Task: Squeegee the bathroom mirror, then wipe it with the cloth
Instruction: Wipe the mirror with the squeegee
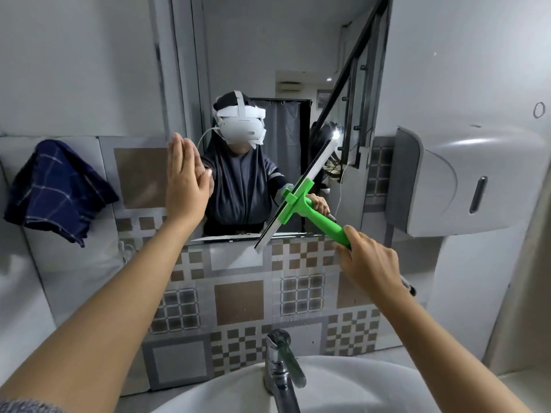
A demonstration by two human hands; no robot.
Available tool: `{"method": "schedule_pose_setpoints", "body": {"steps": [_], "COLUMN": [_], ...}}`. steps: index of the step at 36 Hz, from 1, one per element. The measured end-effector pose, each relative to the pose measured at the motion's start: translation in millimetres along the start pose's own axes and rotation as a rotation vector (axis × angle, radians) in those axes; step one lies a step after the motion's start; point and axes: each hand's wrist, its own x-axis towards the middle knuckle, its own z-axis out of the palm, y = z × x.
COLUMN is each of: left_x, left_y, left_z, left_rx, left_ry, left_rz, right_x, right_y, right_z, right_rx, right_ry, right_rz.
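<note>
Right hand (368,259): fist closed round the lower end of the squeegee (304,201) handle.
Squeegee: blade up-left of the grip, tilted, laid against the mirror (268,70) near its lower right corner.
Left hand (185,186): flat, fingers spread straight, palm at the mirror's left edge; holds nothing.
Cloth (56,189): hangs on the wall, well left of both hands.
</note>
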Motion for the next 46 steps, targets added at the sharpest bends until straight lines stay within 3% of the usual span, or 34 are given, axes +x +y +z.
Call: {"method": "schedule_pose_setpoints", "body": {"steps": [13, 24, 37, 46], "left_x": [-11.0, -31.0, -74.9, -106.9], "left_y": [-2.3, 4.1, 19.6, 64.7], "left_z": [-1.7, 7.1, -6.8, -23.1], "left_rx": [0.015, -0.038, -0.129, -0.346], "left_ry": [-0.071, -0.087, -0.342, -0.498], "left_rz": [0.023, -0.027, -0.091, 0.152], "right_x": [-30.1, -53.9, -110.7, -114.2], "right_y": [9.7, -3.0, -12.9, -19.5], "right_z": [15.3, 42.0, 21.8, -22.5], "right_rx": [0.117, 0.423, 0.370, 0.538], "right_ry": [-0.081, -0.145, -0.184, -0.156], "right_rz": [0.238, 0.442, 0.485, 0.303]}}
